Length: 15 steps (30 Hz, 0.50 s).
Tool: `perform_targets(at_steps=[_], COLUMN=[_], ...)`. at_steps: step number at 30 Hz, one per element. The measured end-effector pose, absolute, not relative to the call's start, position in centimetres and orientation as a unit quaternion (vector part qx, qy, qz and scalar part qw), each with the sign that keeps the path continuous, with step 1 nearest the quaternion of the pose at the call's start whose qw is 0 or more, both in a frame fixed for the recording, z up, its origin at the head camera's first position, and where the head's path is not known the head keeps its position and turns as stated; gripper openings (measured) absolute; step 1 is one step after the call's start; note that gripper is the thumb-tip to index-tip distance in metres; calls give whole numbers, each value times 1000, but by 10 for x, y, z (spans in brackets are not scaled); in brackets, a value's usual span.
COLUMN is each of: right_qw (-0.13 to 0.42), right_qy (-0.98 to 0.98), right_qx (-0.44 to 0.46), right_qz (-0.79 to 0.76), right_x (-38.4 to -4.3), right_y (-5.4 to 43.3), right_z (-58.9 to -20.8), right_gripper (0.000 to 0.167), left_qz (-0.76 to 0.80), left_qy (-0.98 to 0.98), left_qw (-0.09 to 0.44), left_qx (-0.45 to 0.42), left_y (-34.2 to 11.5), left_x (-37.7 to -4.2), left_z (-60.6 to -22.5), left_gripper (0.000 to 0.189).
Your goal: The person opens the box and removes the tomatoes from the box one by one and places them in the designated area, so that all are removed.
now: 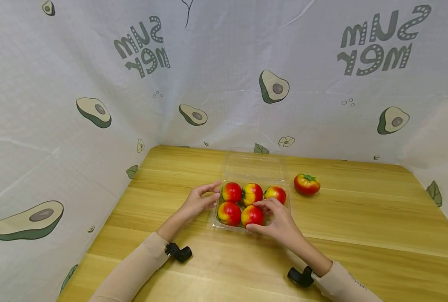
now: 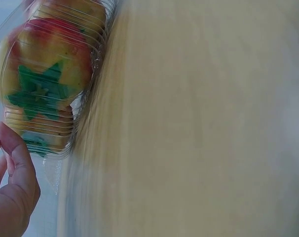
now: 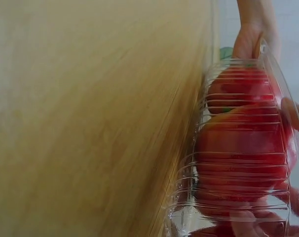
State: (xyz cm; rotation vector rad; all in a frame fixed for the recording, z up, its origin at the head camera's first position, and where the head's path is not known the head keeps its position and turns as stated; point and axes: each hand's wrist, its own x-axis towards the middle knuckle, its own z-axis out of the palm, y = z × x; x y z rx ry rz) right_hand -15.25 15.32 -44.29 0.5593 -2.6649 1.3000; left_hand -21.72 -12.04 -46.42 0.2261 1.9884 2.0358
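Note:
A clear plastic clamshell box [image 1: 216,223] sits on the table with its lid folded back. Inside are several red and yellow tomatoes in two rows. My left hand [image 1: 200,200] holds the box's left rim between thumb and fingers; the left wrist view shows these fingertips [image 2: 9,136] at the box edge. With thumb and fingers, my right hand [image 1: 280,220] grips the front middle tomato [image 1: 252,216] inside the box. The back right tomato [image 1: 275,193] lies just beyond that hand. In the right wrist view, ribbed plastic covers the tomatoes [image 3: 243,143] and partly hides the right fingers.
One more tomato [image 1: 306,184], green stem up, lies on the wooden table [image 1: 359,209] to the right of the box. The raised transparent lid [image 1: 255,167] leans back behind the box. A white curtain [image 1: 224,75] printed with avocados hangs along the table's back and sides.

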Motion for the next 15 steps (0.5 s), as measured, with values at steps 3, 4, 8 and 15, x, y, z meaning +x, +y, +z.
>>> perform_targets(at_steps=[3,4,8,15], right_qw=[62,62,57,60], right_qy=[-883,-883,-882,-881], right_qx=[187,188,189,191], right_qz=[426,426,427,429], right_x=[-152,-152,-152,-152], right_y=[153,153,153,154], right_z=[-443,-443,-442,-442], right_gripper=[54,54,54,53], left_qz=[706,706,705,706], left_qy=[689,689,690,688], left_qw=[144,144,145,145], left_qx=[78,78,78,77], left_y=[-120,-120,-121,-121], left_x=[-217,-217,-217,-217], left_z=[-464,-464,-464,-464], left_gripper=[48,48,48,48])
